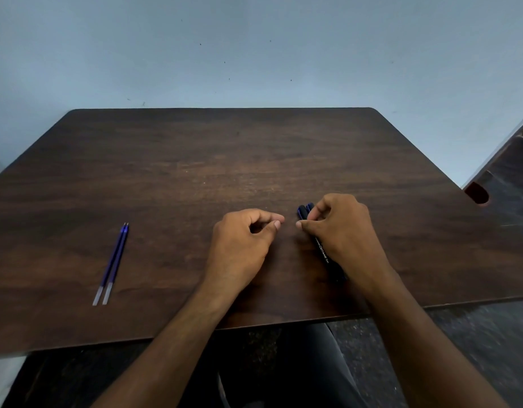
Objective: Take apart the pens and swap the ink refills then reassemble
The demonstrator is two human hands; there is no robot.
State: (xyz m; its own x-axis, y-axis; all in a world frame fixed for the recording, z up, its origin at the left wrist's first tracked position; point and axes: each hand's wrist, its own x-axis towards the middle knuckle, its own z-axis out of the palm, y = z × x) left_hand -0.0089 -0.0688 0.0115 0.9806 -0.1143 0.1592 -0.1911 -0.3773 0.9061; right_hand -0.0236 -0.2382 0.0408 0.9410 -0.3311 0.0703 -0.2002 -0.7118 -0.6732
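Both hands seen near tabletop front edge. Right hand clamped on two pens, kept bundled. Left hand curled, apparently empty. Refills parked together at left, well apart, prob. for swap.

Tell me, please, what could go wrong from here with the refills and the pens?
The two refills lie loose, side by side, near the table's front edge; a nudge might roll them off. They look identical, so they could be mixed up. The right hand holds both pens together; one might slip.
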